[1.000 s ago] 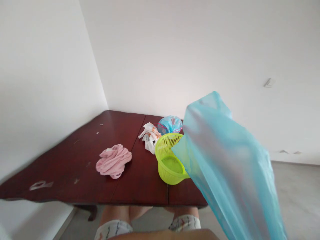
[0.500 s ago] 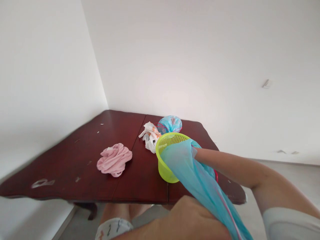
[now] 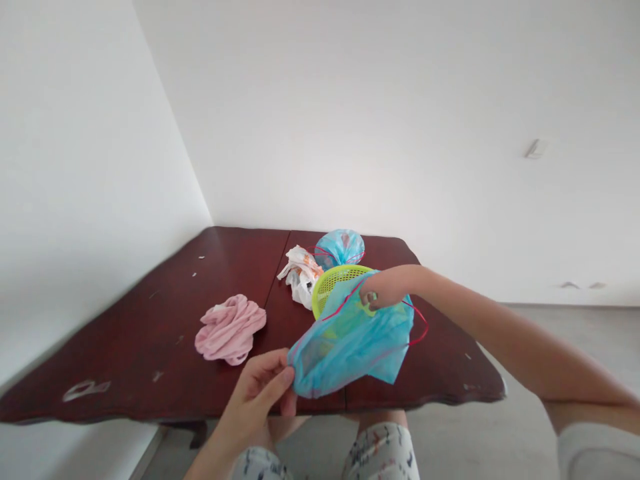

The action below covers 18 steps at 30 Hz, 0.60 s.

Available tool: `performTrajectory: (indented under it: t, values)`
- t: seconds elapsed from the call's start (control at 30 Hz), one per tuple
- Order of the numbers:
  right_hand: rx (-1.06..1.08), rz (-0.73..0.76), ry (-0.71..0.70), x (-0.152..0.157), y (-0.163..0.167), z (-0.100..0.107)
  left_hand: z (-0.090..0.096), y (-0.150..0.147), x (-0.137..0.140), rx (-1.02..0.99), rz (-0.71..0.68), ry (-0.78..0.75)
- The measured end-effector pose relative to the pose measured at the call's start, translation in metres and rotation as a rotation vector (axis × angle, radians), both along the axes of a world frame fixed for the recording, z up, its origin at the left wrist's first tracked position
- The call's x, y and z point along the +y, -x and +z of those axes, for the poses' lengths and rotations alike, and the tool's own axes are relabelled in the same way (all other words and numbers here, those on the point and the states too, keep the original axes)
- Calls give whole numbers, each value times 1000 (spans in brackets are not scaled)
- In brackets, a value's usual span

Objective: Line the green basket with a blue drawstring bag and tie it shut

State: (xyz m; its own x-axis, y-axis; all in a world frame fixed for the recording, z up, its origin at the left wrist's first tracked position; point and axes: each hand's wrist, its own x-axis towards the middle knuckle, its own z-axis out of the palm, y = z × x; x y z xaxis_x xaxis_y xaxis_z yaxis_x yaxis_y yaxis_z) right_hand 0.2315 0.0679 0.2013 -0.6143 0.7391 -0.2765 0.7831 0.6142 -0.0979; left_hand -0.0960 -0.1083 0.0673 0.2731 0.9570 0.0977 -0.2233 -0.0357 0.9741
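A translucent blue drawstring plastic bag (image 3: 345, 353) with a red cord hangs over the near side of a yellow-green mesh basket (image 3: 326, 283). My left hand (image 3: 263, 387) pinches the bag's edge between thumb and fingertips at its left end. Over the basket's right part, my right hand (image 3: 390, 287) is bent down with its fingers curled at the bag's upper edge, close to the red cord. The basket's front shows faintly through the blue plastic.
On the dark red wooden table (image 3: 150, 333) lies a crumpled pink cloth (image 3: 231, 330), left of the basket. Behind the basket are a crumpled white plastic bag (image 3: 301, 273) and a tied blue bag (image 3: 341, 247). White walls (image 3: 350, 120) border the table.
The blue bag has been drawn up from low right and now spreads across the basket's front. My left hand has moved left along its edge. My right hand has come out of the bag.
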Motion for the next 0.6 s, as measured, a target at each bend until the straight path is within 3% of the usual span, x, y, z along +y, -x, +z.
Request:
performTrajectory:
  t: [0.1, 0.2, 0.23, 0.3, 0.4, 0.5, 0.6]
  values:
    - [22, -19, -14, -7, -37, 7, -17, 17, -1, 194, -176, 133]
    - [69, -101, -266, -28, -66, -10, -18, 16, 4, 541, -235, 79]
    - [77, -125, -351, -35, -72, -19, -14, 13, 8, 675, -180, 5]
    - [119, -149, -479, -46, -79, -38, -1, 4, 16, 867, 64, -174]
    - [215, -162, -542, -56, -83, -60, 24, -18, 31, 872, 419, -448]
    - [274, -175, -555, -65, -80, -67, 48, -53, 47, 878, 422, -663]
    - [361, -186, -622, -78, -71, -66, 62, -89, 71, 1027, 315, -705]
